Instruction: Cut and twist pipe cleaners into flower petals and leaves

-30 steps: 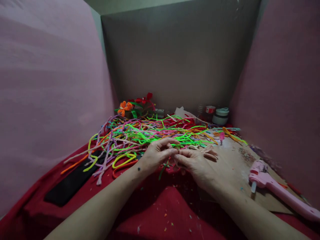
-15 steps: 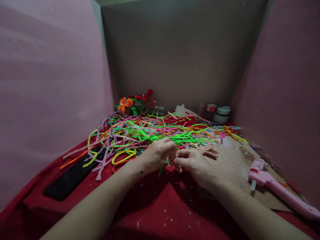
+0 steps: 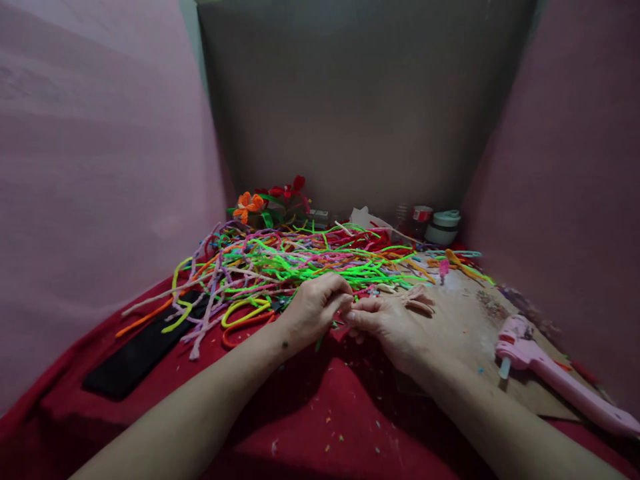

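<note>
My left hand [image 3: 315, 308] is curled shut, thumb against fingers, pinching a short green fuzzy chenille stem [image 3: 319, 343]. The stem's loose end pokes out below the palm, just above the red cloth [image 3: 310, 420] that covers the desk. My right hand [image 3: 393, 323] meets the left fingertip to fingertip. Its thumb and forefinger are pressed together right against the left grip, and its other fingers fan out over the brown cardboard sheet [image 3: 465, 320]. I cannot tell whether that right grip has the same stem, because the meeting point is hidden. For work this small, I judge it best to let the left grip act as a fixed anchor and let only the right fingertips do the turning. They should hold close to the bend, since a wire core tends to spring back if held far out. The tangled heap of neon green, pink, orange and lilac chenille stems [image 3: 300, 263] lies just beyond my knuckles, so I would hold the piece low and towards me, where stray ends cannot snag it. The pink plastic glue gun [image 3: 550, 377] rests well apart on the right edge of the cardboard, and my right forearm should stay clear of it.
</note>
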The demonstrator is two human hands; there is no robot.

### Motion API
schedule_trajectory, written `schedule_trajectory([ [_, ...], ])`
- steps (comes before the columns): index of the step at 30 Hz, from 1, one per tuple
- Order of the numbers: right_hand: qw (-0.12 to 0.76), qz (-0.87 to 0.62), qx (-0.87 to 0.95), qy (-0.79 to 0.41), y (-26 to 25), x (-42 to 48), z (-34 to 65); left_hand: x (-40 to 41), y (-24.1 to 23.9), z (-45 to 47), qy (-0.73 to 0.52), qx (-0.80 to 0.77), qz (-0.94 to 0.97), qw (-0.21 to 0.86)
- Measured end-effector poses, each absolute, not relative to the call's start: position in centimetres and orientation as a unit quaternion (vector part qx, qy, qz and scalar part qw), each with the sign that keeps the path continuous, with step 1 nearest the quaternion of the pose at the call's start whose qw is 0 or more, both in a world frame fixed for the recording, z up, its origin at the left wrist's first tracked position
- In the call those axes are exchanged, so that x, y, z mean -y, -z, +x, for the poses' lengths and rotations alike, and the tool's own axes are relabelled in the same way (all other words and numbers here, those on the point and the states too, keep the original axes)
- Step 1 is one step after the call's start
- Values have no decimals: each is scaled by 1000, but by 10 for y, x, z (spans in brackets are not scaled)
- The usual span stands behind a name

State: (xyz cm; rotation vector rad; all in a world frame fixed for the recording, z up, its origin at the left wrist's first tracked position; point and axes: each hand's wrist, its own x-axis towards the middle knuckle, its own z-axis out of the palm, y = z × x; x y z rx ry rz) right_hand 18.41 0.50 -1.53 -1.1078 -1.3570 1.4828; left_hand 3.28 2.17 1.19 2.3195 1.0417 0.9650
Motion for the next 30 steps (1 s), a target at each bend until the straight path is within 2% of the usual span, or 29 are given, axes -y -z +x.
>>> schedule_trajectory([
  [3, 426, -430, 531, -592, 8, -1, 184, -20, -16, 37, -345, -414, 733, 414],
  [6, 410, -401, 536, -619, 7, -1, 185, -18, -19, 39, -365, -419, 678, 481],
  [9, 387, -400, 541, -630, 7, -1, 184, -17, -18, 39, -390, -422, 693, 435],
  [14, 411, -418, 537, -607, 9, -1, 181, -15, -9, 38, -418, -421, 783, 186],
  [16, 422, -419, 524, -610, 9, 0, 180, -15, -8, 38, -423, -424, 788, 146],
  [18, 425, -422, 520, -609, 8, 1, 180, -17, -11, 37, -423, -440, 764, 207],
  [22, 422, -429, 526, -602, 3, 2, 182, -23, -18, 35, -336, -437, 691, 469],
  [24, 424, -435, 526, -596, 2, 1, 183, -24, -18, 34, -306, -435, 679, 506],
  [26, 424, -443, 523, -592, 3, 0, 183, -24, -14, 35, -323, -442, 709, 443],
  [30, 433, -442, 525, -584, 6, 0, 182, -21, -7, 38, -389, -432, 783, 219],
])
